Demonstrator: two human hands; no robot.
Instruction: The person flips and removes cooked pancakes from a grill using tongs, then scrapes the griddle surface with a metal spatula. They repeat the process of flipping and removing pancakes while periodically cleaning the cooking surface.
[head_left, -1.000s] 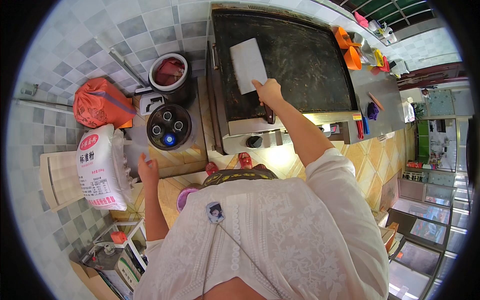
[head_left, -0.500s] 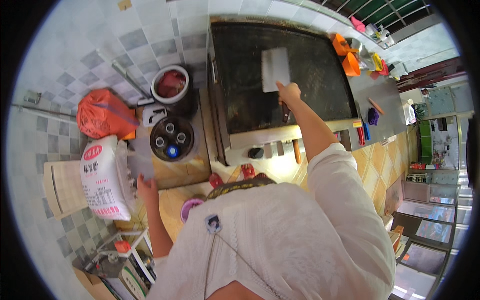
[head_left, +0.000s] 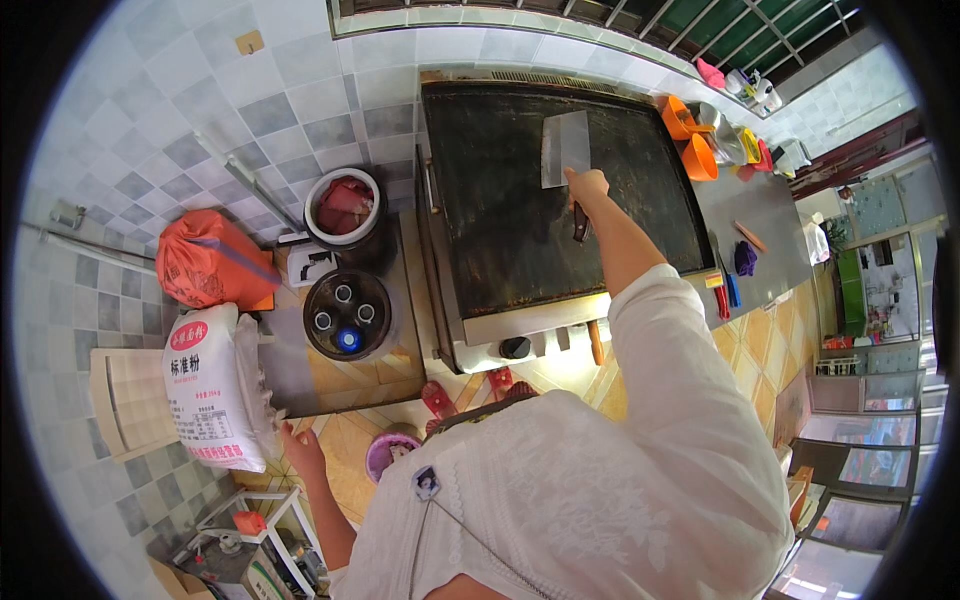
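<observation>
My right hand [head_left: 588, 192] is closed around the dark handle of a cleaver [head_left: 567, 148] with a broad, pale rectangular blade. The blade points away from me over a wide black griddle [head_left: 480, 200]; whether it touches the surface I cannot tell. Low at my left, my left hand [head_left: 305, 452] hangs with its fingers bent and apart, and nothing shows in it. It is nearest the crimped edge of a plump white sack [head_left: 205, 395] with red and pink print.
Left of the griddle, a dark round lid [head_left: 345, 290] with several rings sits beside a white-rimmed bucket [head_left: 342, 232]. An orange-red bag [head_left: 215, 260] lies by the wall. On the right, orange containers [head_left: 699, 158] stand on a grey counter [head_left: 765, 215]. A purple basin [head_left: 385, 450] is near my feet.
The cleaver and my right hand have shifted slightly right over the griddle. My view has tilted, so the surroundings sit lower in the picture. My left hand stays by the sack.
</observation>
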